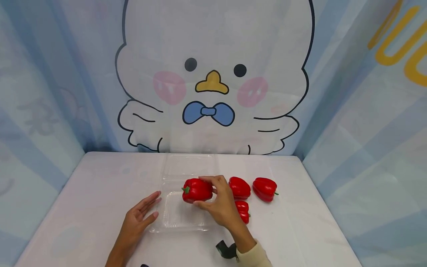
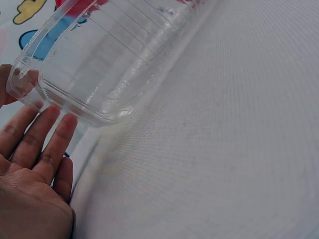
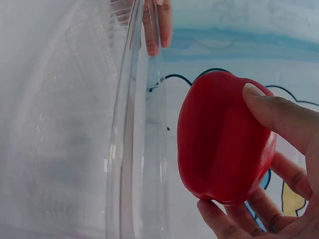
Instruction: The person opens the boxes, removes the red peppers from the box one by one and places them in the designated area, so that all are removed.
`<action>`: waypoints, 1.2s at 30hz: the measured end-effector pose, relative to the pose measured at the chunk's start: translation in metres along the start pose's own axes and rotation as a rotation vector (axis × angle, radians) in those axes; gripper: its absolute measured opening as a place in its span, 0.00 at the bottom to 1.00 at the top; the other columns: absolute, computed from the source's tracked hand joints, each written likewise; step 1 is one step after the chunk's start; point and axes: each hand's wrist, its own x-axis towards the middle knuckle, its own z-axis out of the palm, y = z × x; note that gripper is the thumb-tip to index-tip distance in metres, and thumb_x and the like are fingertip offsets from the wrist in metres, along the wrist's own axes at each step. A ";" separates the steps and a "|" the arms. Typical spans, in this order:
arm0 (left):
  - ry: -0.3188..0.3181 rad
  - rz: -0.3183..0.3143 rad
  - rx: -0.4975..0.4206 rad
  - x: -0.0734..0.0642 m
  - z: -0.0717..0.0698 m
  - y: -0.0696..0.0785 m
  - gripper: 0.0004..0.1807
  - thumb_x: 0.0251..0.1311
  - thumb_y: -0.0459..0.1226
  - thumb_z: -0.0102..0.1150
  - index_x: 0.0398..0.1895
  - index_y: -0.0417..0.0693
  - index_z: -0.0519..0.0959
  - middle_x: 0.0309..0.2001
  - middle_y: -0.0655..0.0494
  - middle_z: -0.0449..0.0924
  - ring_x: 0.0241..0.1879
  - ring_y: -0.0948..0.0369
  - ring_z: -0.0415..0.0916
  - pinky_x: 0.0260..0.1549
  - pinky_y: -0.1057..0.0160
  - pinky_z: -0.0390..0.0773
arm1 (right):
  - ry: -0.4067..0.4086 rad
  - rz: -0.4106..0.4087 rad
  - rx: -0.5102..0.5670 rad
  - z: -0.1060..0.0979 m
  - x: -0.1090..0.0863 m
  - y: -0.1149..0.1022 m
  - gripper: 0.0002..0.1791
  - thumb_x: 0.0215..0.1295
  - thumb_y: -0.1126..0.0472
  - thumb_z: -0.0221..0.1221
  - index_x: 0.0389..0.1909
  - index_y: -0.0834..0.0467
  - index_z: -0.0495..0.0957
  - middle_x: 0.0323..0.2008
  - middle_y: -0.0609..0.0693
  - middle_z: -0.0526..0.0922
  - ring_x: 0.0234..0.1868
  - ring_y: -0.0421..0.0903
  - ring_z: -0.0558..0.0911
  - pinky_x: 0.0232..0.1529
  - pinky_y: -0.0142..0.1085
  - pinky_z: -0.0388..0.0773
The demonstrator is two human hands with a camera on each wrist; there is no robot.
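Note:
My right hand (image 1: 221,204) grips a red bell pepper (image 1: 196,192) between thumb and fingers, its green stem pointing left. In the right wrist view the pepper (image 3: 224,139) is held beside the wall of a clear plastic container (image 3: 117,164). That container (image 1: 159,222) lies on the white table with its hinged lid (image 1: 188,165) folded back away from me; the pepper overlaps its tray from above in the head view. At the tray's left side is my left hand (image 1: 135,218), fingers extended. Its fingertips (image 2: 67,122) are right at the container's end wall in the left wrist view.
Three more red bell peppers lie right of the container: one behind my right hand (image 1: 240,188), one farther right (image 1: 265,189), and one nearer (image 1: 243,212), partly hidden by that hand. A dark device (image 1: 227,249) sits at my right wrist. Behind the table hangs a printed curtain (image 1: 213,44).

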 end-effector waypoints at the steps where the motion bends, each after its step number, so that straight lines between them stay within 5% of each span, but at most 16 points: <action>1: -0.003 0.014 -0.005 0.000 -0.001 -0.001 0.34 0.72 0.35 0.66 0.79 0.45 0.67 0.80 0.45 0.67 0.68 0.79 0.73 0.65 0.81 0.71 | 0.006 0.004 0.000 -0.002 -0.001 0.000 0.40 0.52 0.58 0.82 0.68 0.40 0.78 0.59 0.47 0.78 0.64 0.49 0.78 0.64 0.52 0.85; 8: -0.020 0.086 -0.034 0.001 -0.005 -0.006 0.34 0.72 0.30 0.64 0.79 0.40 0.67 0.79 0.48 0.70 0.69 0.75 0.74 0.67 0.78 0.72 | 0.057 0.025 -0.017 -0.017 -0.007 0.005 0.41 0.50 0.58 0.83 0.67 0.39 0.79 0.58 0.45 0.78 0.64 0.48 0.78 0.64 0.51 0.85; 19: -0.015 0.033 -0.021 0.002 -0.004 -0.006 0.35 0.72 0.33 0.65 0.80 0.44 0.66 0.80 0.45 0.66 0.69 0.78 0.72 0.66 0.78 0.73 | 0.132 0.044 -0.081 -0.044 -0.017 0.016 0.42 0.49 0.58 0.84 0.67 0.40 0.79 0.60 0.48 0.79 0.65 0.52 0.78 0.60 0.52 0.87; 36: -0.022 0.064 -0.027 0.000 -0.003 -0.002 0.34 0.72 0.32 0.65 0.79 0.41 0.67 0.80 0.43 0.67 0.69 0.76 0.73 0.67 0.78 0.72 | 0.221 0.145 -0.103 -0.078 -0.030 0.039 0.43 0.52 0.61 0.82 0.70 0.46 0.77 0.63 0.51 0.76 0.68 0.54 0.76 0.66 0.56 0.81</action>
